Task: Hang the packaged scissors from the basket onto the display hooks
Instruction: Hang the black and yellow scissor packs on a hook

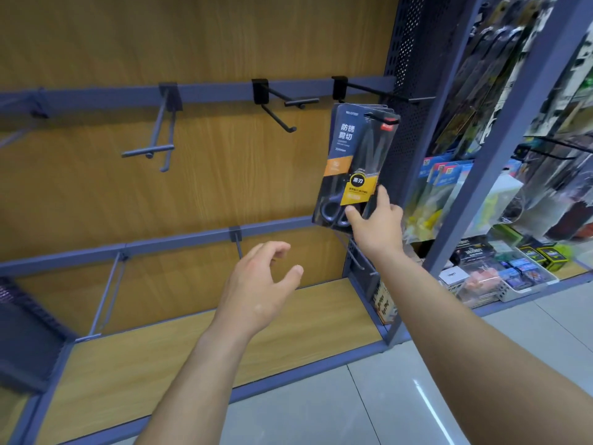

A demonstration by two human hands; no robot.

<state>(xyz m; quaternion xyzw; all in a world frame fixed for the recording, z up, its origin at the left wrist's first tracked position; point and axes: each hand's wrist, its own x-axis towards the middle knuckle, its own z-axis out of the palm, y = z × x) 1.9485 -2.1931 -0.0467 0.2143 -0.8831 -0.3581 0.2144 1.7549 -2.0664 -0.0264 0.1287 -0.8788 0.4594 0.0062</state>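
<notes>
Pinched between thumb and fingers, the lower right corner of the front pack is what the right hand [378,226] has in its grip: the thumb lies across the face of the card near the scissor handles and the fingers wrap behind its edge. That low corner hold looks chosen to steady and square the card while its top rides on the wire.

The packaged scissors [349,162] hang from the black display hook [369,89] at the right end of the upper rail [96,96]. The hook's tip shows through the hole at the top of the card. Thin edges fanned out behind the top suggest a few more packs sit on the same hook. I'd judge this one to be on, or nearly on, with only a nudge back and a release left.

The left hand [260,284] hovers lower down and well apart from the pack, fingers spread and loosely curved, holding nothing; it seems ready to reach for another.

Along the rail to the left, a second black hook [279,101] and a grey hook [160,136] are bare against the wood-grain back panel [192,43], so there is room for more. The basket is out of sight. The neighbouring bay [481,187] on the right is crowded with other goods.
</notes>
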